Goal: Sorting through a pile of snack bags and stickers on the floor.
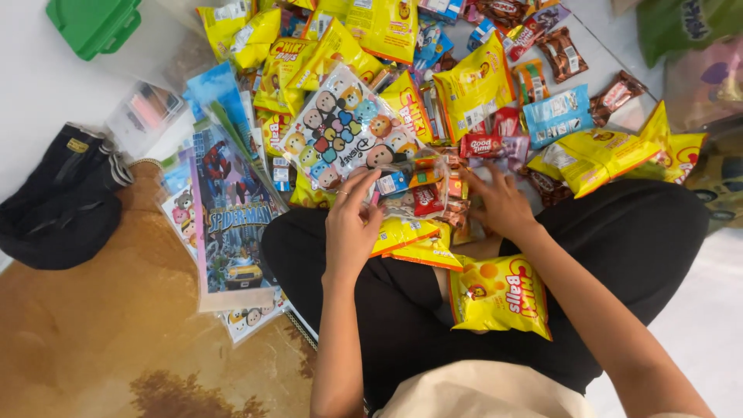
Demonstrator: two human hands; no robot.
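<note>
In the head view, a person sits cross-legged on the floor (93, 364) in black trousers, both bare hands working at a clear plastic bag (422, 193) packed with small sweets and snack bars. The left hand (352, 224) rests on the near left edge of this bag, fingers curled and pinching the plastic; a ring shows on one finger. The right hand (499, 203) lies flat on the bag's right side, fingers spread and pressed down on it, not closed round anything that can be made out.

Just beyond the left hand, touching the clear bag, lies a white cartoon-print gift bag (340, 128) covered in small round character heads. Under and just nearer than both hands, two yellow snack packets (414, 241) lie on the person's lap. Nearer still, below the right forearm, another yellow cheese-ball packet (499, 298) rests on the right thigh.

Left of the left hand, a stack of superhero-print gift bags (232, 224) lies on the floor. Beyond the hands spreads a heap of yellow packets, brown chocolate bars (561, 54) and a light-blue biscuit packet (559, 114). Far left sit a black pouch (66, 197) and a green box (93, 23).
</note>
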